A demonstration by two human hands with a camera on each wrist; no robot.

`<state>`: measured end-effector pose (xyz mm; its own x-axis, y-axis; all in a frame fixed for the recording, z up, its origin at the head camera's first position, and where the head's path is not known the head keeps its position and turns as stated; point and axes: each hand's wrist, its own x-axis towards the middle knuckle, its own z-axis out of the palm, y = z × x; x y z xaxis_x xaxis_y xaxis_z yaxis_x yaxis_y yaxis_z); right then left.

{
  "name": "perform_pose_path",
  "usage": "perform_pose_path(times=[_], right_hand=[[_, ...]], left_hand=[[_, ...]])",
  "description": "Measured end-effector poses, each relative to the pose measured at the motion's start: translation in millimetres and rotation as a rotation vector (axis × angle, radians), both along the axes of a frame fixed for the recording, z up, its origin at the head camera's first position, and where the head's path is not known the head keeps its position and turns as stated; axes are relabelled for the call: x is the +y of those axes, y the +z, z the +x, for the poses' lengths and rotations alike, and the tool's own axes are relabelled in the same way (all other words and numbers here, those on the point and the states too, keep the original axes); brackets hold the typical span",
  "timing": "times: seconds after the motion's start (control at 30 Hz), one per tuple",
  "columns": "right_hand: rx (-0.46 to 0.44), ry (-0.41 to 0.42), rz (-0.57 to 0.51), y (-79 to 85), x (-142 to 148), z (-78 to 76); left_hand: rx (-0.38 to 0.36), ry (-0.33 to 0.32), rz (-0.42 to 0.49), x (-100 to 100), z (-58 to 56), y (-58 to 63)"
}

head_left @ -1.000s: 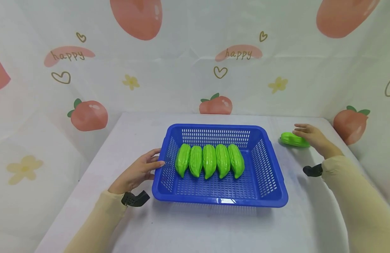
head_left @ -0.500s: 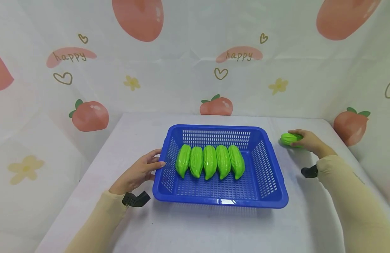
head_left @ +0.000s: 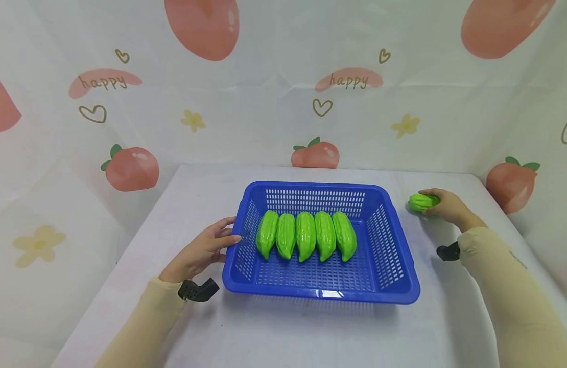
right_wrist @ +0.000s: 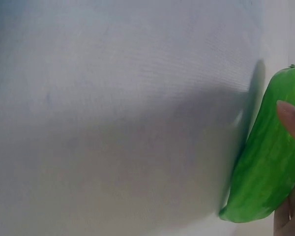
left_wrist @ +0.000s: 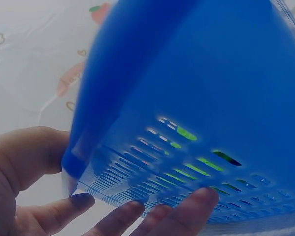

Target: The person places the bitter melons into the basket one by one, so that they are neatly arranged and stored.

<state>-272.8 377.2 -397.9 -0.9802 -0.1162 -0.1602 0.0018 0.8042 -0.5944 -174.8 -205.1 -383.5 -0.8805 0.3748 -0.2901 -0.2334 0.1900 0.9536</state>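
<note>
A blue perforated plastic basket (head_left: 283, 292) stands mid-table in the head view, holding a row of several green bitter melons (head_left: 305, 236). My left hand (head_left: 202, 251) grips its left side, thumb over the rim and fingers against the outer wall. In the left wrist view, those fingers (left_wrist: 191, 211) lie against the slotted wall. Right of the basket, my right hand (head_left: 452, 209) holds another bitter melon (head_left: 419, 202), its right end covered by the hand. Up close in the right wrist view, the thumb (right_wrist: 292, 120) lies across that melon (right_wrist: 265, 167), fingers on its other side.
A white cloth covers the table (head_left: 302, 337). Behind it and at both sides hangs a light curtain (head_left: 265, 117) printed with peaches, hearts and flowers. A black wrist device (head_left: 198, 290) sits on the left sleeve, and another (head_left: 449, 251) on the right.
My right hand has come down and left onto the lone bitter melon and now grips it; a second ago it hovered over it. Left hand and basket have stayed in place.
</note>
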Motion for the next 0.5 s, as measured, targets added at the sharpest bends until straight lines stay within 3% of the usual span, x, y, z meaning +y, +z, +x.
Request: perform_pose_path(times=[0.2,0.5], right_hand=[[0.014,-0.021,-0.001,1.6,0.9,3.8],[0.134,-0.048,-0.053,8.5,4.3,7.2]], left_hand=[[-0.009,0.008,-0.012,1.6,-0.6,0.4],[-0.007,0.012,-0.026,0.6,-0.1,0.7]])
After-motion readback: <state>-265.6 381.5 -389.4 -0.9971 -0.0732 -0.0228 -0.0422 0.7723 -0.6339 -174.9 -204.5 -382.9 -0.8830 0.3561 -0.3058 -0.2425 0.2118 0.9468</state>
